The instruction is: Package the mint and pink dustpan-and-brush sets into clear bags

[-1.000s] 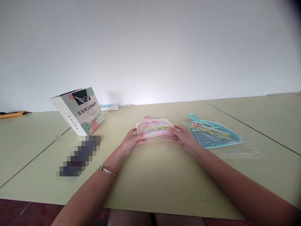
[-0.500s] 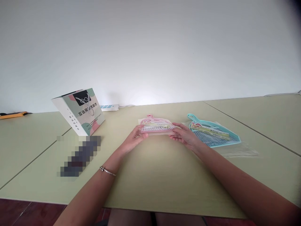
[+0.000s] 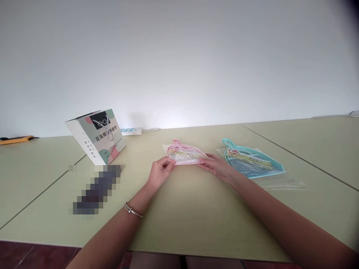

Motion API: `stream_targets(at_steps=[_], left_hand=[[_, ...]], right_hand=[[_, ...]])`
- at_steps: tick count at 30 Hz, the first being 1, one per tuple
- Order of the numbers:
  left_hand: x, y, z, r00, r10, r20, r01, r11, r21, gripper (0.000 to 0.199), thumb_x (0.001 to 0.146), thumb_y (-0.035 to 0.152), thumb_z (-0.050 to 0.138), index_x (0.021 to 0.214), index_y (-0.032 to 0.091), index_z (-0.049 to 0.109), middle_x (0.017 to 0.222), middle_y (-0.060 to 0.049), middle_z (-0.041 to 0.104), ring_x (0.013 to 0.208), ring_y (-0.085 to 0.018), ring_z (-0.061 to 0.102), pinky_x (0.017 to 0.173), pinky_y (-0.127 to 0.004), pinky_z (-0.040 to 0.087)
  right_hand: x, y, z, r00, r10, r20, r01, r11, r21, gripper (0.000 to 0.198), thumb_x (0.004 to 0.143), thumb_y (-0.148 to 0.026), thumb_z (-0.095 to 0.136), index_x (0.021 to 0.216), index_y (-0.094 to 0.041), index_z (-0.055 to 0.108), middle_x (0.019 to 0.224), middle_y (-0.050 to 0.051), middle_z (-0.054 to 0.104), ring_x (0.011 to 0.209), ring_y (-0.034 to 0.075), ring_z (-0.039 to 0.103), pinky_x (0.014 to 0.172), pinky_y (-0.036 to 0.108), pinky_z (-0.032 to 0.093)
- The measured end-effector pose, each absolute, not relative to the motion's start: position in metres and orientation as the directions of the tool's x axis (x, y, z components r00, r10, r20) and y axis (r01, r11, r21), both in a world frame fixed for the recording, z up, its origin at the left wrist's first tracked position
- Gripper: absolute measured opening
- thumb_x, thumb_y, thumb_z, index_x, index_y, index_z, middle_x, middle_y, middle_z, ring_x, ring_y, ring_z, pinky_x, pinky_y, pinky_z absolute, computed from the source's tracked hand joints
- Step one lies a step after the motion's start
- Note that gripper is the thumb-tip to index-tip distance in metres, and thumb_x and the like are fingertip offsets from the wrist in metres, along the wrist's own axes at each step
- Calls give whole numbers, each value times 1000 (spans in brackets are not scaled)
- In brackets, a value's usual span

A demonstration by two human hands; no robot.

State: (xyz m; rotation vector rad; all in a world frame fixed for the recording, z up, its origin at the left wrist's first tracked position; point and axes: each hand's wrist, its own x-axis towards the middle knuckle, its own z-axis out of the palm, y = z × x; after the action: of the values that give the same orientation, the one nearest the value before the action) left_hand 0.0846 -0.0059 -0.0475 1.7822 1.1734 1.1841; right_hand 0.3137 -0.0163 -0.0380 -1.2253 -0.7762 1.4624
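Observation:
A small pink dustpan-and-brush set (image 3: 185, 154) in clear plastic wrap is between my hands at the middle of the table, its handle pointing away from me. The fingers of my left hand (image 3: 162, 170) pinch the front left corner of the wrap. On the other side, my right hand (image 3: 217, 166) grips the front right edge of the set, with the fingertips partly hidden by it. Just right of that hand lies a larger turquoise dustpan-and-brush set (image 3: 252, 161), also wrapped in clear plastic with a printed label.
A paper bag (image 3: 101, 136) with a rope handle stands at the left. In front of it is a dark, pixelated object (image 3: 97, 190). A white power strip (image 3: 133, 131) sits by the wall, and an orange-and-black item (image 3: 17, 139) is at the far left.
The pink set has tipped flatter, so its row of bristles shows less and its top more. My left fingers have closed into a pinch at its corner. The view has shifted slightly.

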Motion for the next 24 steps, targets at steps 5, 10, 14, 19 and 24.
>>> stream_targets(at_steps=[5,10,14,19,24], left_hand=[[87,-11,-43,180,918,354,276,-392,878,26,78,43,55,79,17,61,64,1,59,58,-12,59,58,-23,45],[83,-12,-36,128,957,262,205,-284,937,78,73,40,65,136,24,22,63,7,59,47,-11,59,51,-22,46],[83,-12,-32,183,977,112,231,-153,961,54,70,46,65,111,16,47,55,4,58,35,-10,48,35,-22,38],[84,-11,-32,125,980,154,211,-178,961,42,76,58,53,87,18,50,44,5,53,28,-10,43,29,-22,29],[84,-11,-35,161,974,161,230,-196,953,41,77,59,51,85,19,48,43,5,54,29,-11,43,31,-22,30]], right_hand=[[315,-11,-41,50,953,-300,-412,-253,-875,17,70,-7,66,77,-21,58,86,1,69,75,9,66,69,17,56],[311,-15,-41,17,985,-171,-348,-154,-925,21,67,-9,67,82,-23,61,91,0,70,78,11,65,67,20,55],[308,-18,-42,-81,993,-87,-314,-108,-943,23,66,-12,68,85,-23,62,94,1,70,81,13,65,68,23,55],[304,-19,-43,-115,992,-53,-348,-91,-933,18,75,-29,66,92,-25,62,104,0,68,81,12,64,70,24,56],[303,-19,-45,-21,999,-39,-307,-44,-951,20,73,-38,67,86,-23,64,94,0,68,72,11,64,67,21,55]])
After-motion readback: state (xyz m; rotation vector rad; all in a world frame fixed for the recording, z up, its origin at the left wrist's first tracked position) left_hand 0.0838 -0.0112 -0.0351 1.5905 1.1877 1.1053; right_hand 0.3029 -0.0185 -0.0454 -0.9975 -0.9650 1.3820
